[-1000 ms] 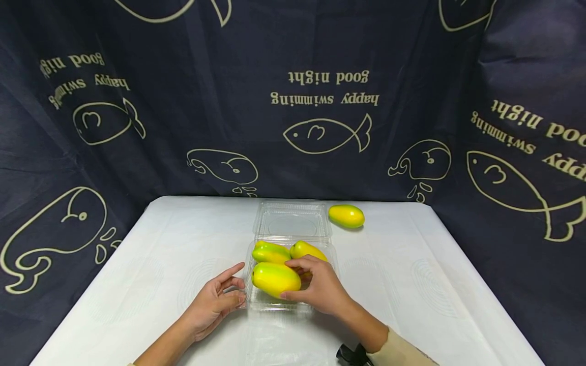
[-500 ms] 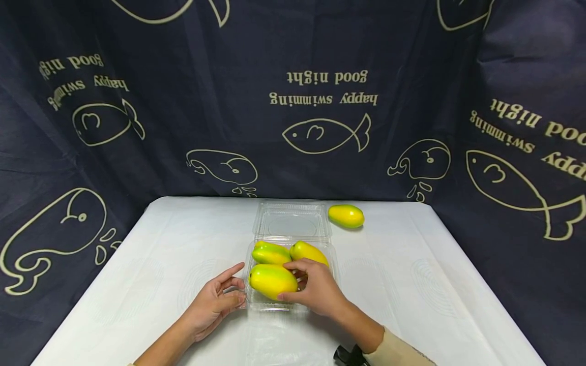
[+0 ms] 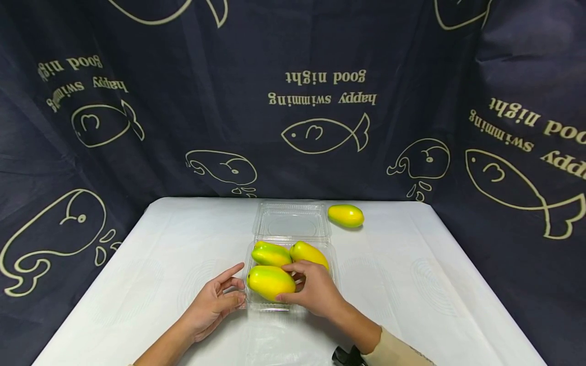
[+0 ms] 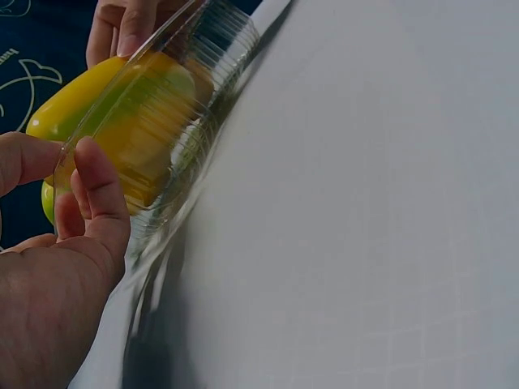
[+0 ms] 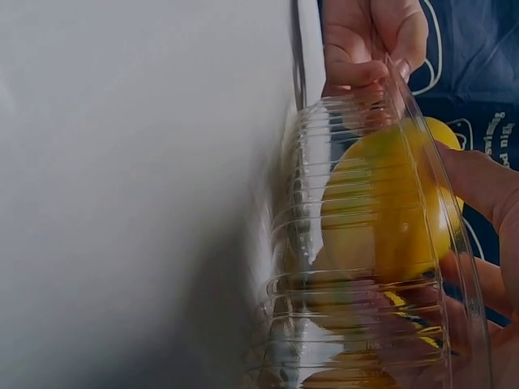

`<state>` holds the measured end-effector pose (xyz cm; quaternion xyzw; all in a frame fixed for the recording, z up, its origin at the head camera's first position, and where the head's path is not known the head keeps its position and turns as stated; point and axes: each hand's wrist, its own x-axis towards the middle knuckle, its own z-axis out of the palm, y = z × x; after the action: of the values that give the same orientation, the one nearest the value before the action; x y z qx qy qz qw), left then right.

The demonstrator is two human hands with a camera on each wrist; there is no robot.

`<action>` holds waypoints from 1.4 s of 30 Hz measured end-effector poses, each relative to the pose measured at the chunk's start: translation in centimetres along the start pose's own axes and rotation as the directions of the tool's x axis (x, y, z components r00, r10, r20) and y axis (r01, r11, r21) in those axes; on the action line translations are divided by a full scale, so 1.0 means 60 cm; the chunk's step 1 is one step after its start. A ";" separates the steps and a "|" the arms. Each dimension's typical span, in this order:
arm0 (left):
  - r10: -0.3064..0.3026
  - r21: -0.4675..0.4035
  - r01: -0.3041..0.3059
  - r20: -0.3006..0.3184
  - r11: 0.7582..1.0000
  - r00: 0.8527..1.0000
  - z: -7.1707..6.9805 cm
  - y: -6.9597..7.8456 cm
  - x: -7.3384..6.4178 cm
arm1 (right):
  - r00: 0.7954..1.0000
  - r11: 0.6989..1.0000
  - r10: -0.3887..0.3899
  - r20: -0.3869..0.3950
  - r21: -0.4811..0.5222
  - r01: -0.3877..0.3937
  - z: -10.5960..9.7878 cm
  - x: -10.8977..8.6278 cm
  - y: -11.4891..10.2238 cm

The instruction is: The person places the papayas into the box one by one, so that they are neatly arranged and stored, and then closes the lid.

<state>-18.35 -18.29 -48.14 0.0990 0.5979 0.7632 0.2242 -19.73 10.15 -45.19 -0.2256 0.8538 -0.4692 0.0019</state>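
A clear plastic clamshell box (image 3: 262, 306) lies open on the table, its lid folded back. My right hand (image 3: 319, 290) grips the right end of a yellow-green mango (image 3: 270, 283) at the front of the box, thumb on the near side and fingers on the far side. Behind it, inside the box, lie a greener mango (image 3: 270, 253) on the left and a yellow one (image 3: 310, 253) on the right, partly covered by my right hand. At the left wall, my left hand (image 3: 217, 303) pinches the box's rim (image 4: 68, 144) between thumb and fingers.
Another yellow-green mango (image 3: 345, 215) lies on the white tabletop (image 3: 403, 264), right of the clear lid (image 3: 292, 224). A dark fabric curtain (image 3: 320, 168) with fish drawings rises behind the table. A small black object (image 3: 348, 356) is at my right sleeve.
My right hand has shifted slightly left and toward me with the front mango, which now sits nearer the box's left wall. The left hand keeps its place at the rim.
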 end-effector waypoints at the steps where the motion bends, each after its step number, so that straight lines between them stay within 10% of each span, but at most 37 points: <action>1: 0.000 0.000 0.000 0.000 1.000 1.000 0.000 0.000 0.000 | 1.000 1.000 0.005 0.005 -0.001 -0.005 0.000 0.000 0.000; 42: 0.006 -0.005 -0.006 0.018 1.000 1.000 -0.001 -0.001 0.000 | 0.985 0.999 0.027 0.170 0.041 -0.034 -0.012 0.006 -0.001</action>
<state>-18.34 -18.33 -48.20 0.1071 0.5936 0.7644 0.2276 -20.17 10.55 -44.66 -0.2513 0.8436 -0.4667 0.0864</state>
